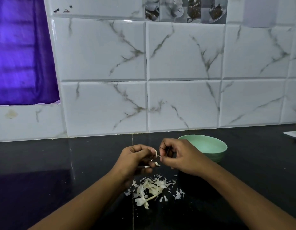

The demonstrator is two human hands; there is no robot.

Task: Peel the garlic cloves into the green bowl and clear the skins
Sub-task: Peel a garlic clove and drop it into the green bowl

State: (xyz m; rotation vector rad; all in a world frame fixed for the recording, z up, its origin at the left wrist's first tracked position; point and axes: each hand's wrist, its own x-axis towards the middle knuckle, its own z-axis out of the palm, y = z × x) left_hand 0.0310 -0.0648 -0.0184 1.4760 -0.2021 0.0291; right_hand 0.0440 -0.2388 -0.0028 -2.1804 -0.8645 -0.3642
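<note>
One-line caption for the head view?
Left hand and right hand peel a garlic clove; skin pile on the black counter, green bowl behind.

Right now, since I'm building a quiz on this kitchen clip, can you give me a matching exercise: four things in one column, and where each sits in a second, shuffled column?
Things:
1. green bowl
2. garlic skins
3. garlic clove
4. purple curtain

Places:
A. pinched between the left hand and the right hand
B. hanging at far left, beside the tiled wall
C. on the counter, behind the right hand
D. heaped on the counter, nearer the person than the hands

Pairs: 1-C, 2-D, 3-A, 4-B.
</note>
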